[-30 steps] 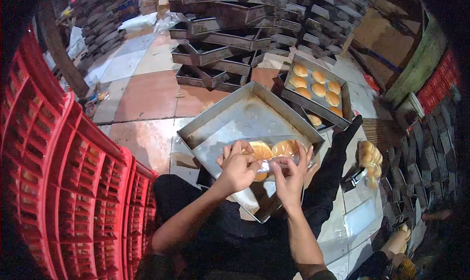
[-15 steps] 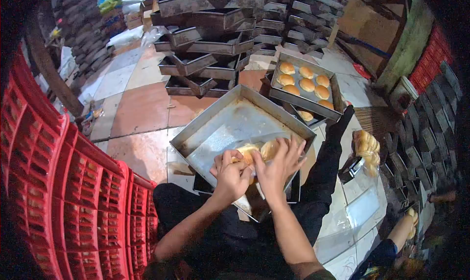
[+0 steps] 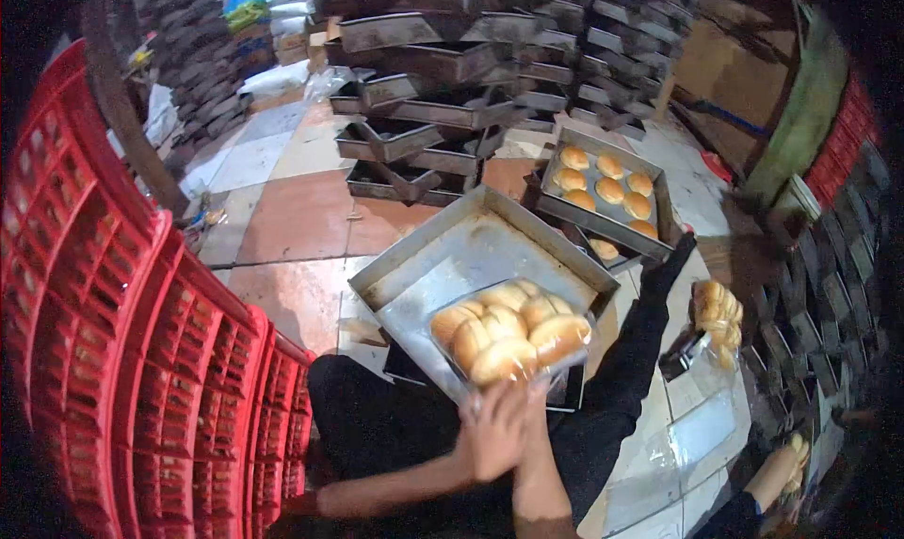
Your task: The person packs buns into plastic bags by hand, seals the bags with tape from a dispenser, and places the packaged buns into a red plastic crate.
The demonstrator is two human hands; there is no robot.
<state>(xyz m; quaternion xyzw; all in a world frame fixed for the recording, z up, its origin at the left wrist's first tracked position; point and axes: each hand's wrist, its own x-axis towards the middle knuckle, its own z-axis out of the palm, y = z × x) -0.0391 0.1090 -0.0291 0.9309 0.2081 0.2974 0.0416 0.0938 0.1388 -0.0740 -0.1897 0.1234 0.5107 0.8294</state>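
A clear plastic bag of golden bread buns [image 3: 508,337] is held up over the near part of a square metal tray [image 3: 452,238]. At the bag's near end, my left hand [image 3: 494,431] is closed on the gathered plastic, its fingers blurred by motion. Close against it, my right hand [image 3: 535,400] grips the same end, largely hidden behind the left hand and the bag. The tray rests between my legs, with darker trays partly visible under it. Its far part shows a bare, stained metal bottom.
Ahead to the right, another tray [image 3: 617,221] holds several round buns [image 3: 610,191]. A bagged bread bundle [image 3: 718,315] lies beyond my right leg. Red crates [image 3: 141,351] line the left, and stacked trays [image 3: 424,115] rise ahead. Another person's limb [image 3: 774,473] is at lower right.
The bagged buns, earlier mostly covered by my hands, now show fully. Both hands have moved down toward me to the bag's near end. The view has shifted slightly.
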